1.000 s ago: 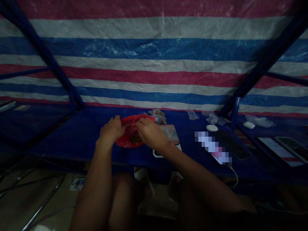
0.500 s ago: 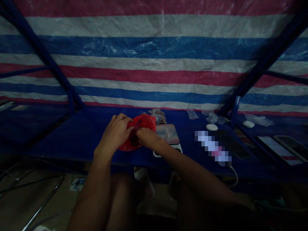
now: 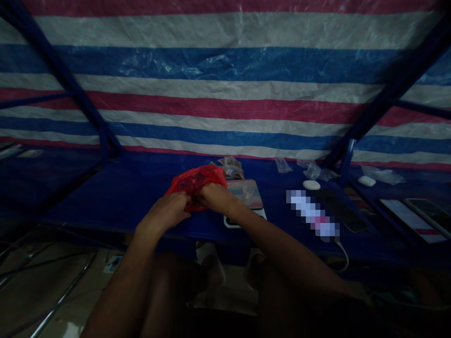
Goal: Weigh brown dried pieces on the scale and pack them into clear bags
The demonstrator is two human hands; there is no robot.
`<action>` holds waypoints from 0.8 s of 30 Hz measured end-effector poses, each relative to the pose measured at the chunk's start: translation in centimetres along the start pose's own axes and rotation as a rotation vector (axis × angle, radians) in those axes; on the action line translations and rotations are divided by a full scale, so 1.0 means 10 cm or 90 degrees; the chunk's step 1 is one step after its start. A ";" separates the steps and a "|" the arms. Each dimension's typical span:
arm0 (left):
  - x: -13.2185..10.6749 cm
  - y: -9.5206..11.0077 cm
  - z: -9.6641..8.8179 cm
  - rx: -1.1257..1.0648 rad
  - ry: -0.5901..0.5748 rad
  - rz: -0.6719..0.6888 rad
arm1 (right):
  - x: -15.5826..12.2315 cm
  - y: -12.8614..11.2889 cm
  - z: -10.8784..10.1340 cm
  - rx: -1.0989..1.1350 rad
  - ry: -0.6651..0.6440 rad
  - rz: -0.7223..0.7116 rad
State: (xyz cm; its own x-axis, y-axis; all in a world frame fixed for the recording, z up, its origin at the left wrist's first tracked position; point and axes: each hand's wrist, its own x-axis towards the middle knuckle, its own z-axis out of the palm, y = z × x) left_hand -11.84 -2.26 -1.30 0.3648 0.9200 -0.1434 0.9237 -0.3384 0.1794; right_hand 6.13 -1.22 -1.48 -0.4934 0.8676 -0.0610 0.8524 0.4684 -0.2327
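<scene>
A red plastic bag [image 3: 204,174] lies open on the blue bench, with dark brown loose stuff showing in its mouth. My left hand [image 3: 169,209] is closed on the bag's near left edge. Over the right side of the mouth, my right hand [image 3: 216,196] reaches in, and its fingers are hidden among the contents. Just right of the bag, partly under my right forearm, is a white scale [image 3: 230,224] with a shiny plate. A small clear plastic bag [image 3: 248,191] rests on that plate. Behind it sit clear bags with brown contents [image 3: 232,167].
To the right are empty clear bags [image 3: 313,171], a white rounded case [image 3: 311,185], a dark phone [image 3: 352,218], a lit blurred-out screen [image 3: 313,216] with a white cable [image 3: 347,258], and more phones [image 3: 412,220]. Blue metal poles [image 3: 81,101] slant up before a striped tarp [image 3: 225,65].
My left hand has moved down from the bag's far left rim to its near left edge. The bag's mouth now faces me more openly. My right hand stays in the bag.
</scene>
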 end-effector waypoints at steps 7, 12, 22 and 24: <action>-0.06 -0.09 -0.16 0.026 0.066 0.119 | 0.04 0.07 0.06 0.021 0.047 -0.009; -0.08 -0.01 -0.25 0.025 0.146 0.178 | 0.05 0.13 0.06 0.039 0.032 -0.054; -0.12 0.10 -0.28 0.051 0.133 0.154 | 0.03 0.14 -0.03 0.041 0.006 -0.042; -0.11 0.15 -0.29 0.039 0.175 0.147 | 0.03 0.17 -0.06 0.036 0.027 -0.026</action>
State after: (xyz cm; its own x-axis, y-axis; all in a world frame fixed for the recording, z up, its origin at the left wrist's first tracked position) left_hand -11.23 -3.21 1.93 0.5281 0.8336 0.1622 0.8287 -0.5476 0.1162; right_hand 7.56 -0.07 -1.30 -0.5188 0.8549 -0.0089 0.8199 0.4945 -0.2885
